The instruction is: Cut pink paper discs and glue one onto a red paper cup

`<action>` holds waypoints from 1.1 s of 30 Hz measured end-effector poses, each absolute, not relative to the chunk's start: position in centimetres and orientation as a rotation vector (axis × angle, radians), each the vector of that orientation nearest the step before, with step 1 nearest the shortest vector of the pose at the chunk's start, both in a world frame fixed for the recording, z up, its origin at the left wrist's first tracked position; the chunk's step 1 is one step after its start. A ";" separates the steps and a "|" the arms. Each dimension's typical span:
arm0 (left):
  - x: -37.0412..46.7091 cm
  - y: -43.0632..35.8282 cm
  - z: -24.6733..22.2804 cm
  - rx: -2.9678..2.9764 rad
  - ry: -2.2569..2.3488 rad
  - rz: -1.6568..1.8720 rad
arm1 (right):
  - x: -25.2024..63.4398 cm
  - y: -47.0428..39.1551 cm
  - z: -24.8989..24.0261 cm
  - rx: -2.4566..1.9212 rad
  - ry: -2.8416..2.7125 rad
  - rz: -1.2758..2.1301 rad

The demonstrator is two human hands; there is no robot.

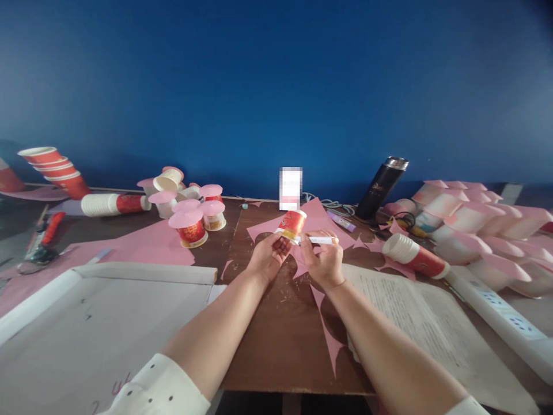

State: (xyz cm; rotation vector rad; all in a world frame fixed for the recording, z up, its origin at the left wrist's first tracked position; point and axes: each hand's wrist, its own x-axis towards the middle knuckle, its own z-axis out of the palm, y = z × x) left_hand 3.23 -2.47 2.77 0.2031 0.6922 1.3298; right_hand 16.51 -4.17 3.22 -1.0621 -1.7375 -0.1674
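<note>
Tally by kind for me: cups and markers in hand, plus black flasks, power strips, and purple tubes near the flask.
Cup in left hand: 1
Marker in right hand: 1
Black flask: 1
Power strip: 1
Purple tube: 1
Total: 5

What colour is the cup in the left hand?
The cup is red with a gold band; head view shows it.

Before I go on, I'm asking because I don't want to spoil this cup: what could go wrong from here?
The white pen in your right hand points at the red cup, so a slip might leave a stray mark.

Your left hand alone supports the cup, so it could turn if pushed.

To the right, a stack of cups lies on its side and might roll if your arm bumped it.
</note>
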 end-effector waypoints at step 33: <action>3.8 -2.6 2.3 0.407 0.718 1.354 | 16.5 -4.0 2.9 -1.033 -1.747 -0.249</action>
